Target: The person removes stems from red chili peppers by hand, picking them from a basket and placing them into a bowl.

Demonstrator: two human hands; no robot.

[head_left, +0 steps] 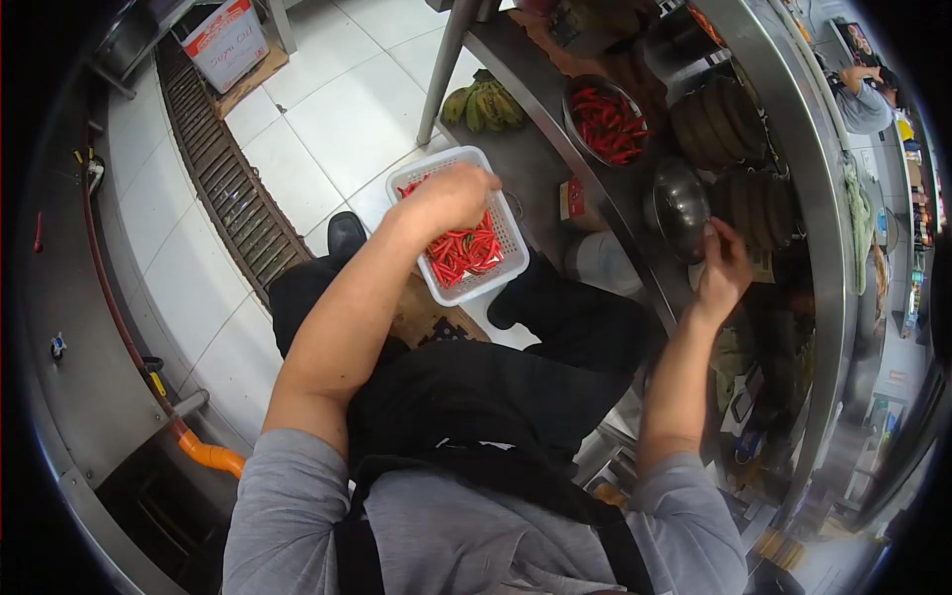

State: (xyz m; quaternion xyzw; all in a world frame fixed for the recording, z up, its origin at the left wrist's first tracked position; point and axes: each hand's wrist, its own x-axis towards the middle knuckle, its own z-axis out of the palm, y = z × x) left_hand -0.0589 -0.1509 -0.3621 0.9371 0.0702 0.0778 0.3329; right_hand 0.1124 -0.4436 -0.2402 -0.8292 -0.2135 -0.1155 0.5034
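At twelve o'clock, red chilies (466,260) in a white basket (512,246) are overhung by the left hand (451,201), its fingers' state indiscernible; at two, a metal bowl (678,206) is pinched by the right hand (724,273).

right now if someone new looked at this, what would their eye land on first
Probably the bright red chillies in the white basket near the person's feet, with the left hand over them. Next might be the second batch of chillies in a bowl to the right, then the green bananas beyond the basket.
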